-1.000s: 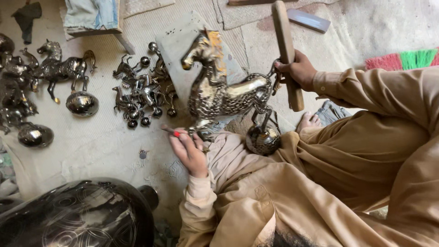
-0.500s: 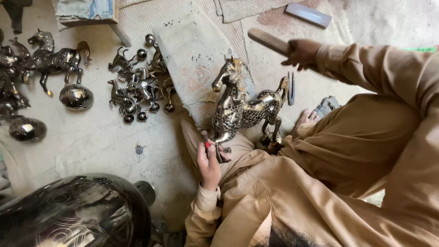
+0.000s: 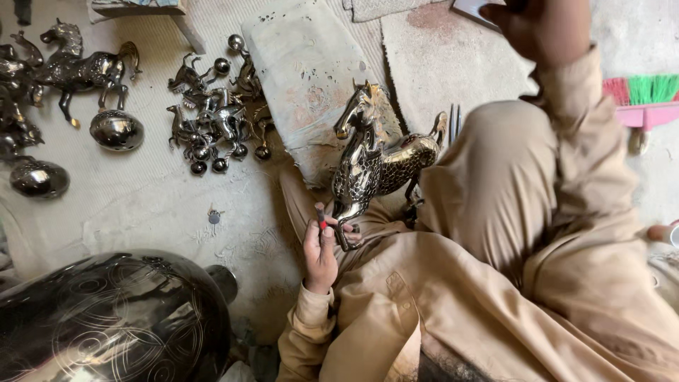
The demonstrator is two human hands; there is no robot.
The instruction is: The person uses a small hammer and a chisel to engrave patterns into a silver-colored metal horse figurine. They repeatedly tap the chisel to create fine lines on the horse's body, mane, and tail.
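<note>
Below, on a worn workshop floor, a seated person in tan clothing works brass:

Floor (image 3: 141,205): pale, ribbed matting, dusty and scuffed, carrying everything in view.

Dark vessel (image 3: 106,318): large rounded metal body at lower left, glossy, engraved with fine circles and lines; cut off by the frame edge.

Cushion (image 3: 311,78): flat, stained oblong pad of grey cloth, lying just behind the horse.

Horse figure (image 3: 375,166): polished metal, scale-like engraved pattern over neck and body, head raised to the left, tail curled up; it stands on the person's lap, hind legs hidden behind the raised knee.

Left hand (image 3: 322,247): closed around a slim engraving tool (image 3: 321,221) with a red band, its tip at the horse's front leg, fingers touching that leg.

Right hand (image 3: 541,28): raised at the top edge, curled as if gripping, but what it holds is cut off and cannot be told.

Standing horse (image 3: 81,67): darker metal, far left, beside two shiny round balls (image 3: 117,129).

Small figures (image 3: 216,120): a tangled cluster of little metal horses on ball bases, hard to separate.

Brush (image 3: 640,99): green and red bristles, pink block, partly hidden by the sleeve.
</note>
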